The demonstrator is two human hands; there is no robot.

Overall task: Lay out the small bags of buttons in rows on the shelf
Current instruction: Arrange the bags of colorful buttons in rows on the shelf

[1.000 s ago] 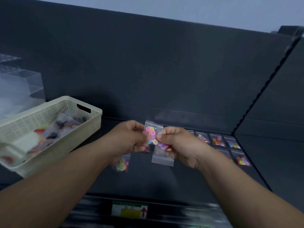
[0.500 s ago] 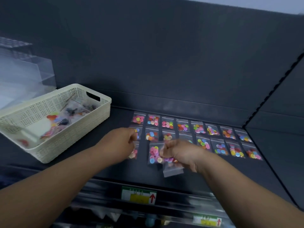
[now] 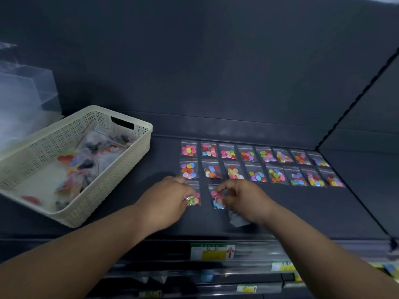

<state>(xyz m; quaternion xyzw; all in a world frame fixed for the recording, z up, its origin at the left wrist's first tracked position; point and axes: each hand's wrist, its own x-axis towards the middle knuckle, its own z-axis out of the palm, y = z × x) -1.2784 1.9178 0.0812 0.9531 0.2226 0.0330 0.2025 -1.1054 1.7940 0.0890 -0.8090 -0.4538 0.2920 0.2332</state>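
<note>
Fingers [image 3: 220, 187] of the right hand [image 3: 244, 201] pinch a small clear bag of coloured buttons [image 3: 217, 198] on the dark shelf [image 3: 302, 208]; the left hand [image 3: 168, 201] presses a neighbouring bag [image 3: 195, 198], starting a third row.

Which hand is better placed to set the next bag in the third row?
Probably the right hand: it already pinches a spare bag beside the row's open stretch; the left hand presses the first bag.

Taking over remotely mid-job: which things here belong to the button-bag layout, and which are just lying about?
Part of the job:
left hand on a third-row bag
right hand on the next bag
two full rows of bags
cream basket of unsorted bags
shelf

Lying about:
clear boxes
price label
</note>
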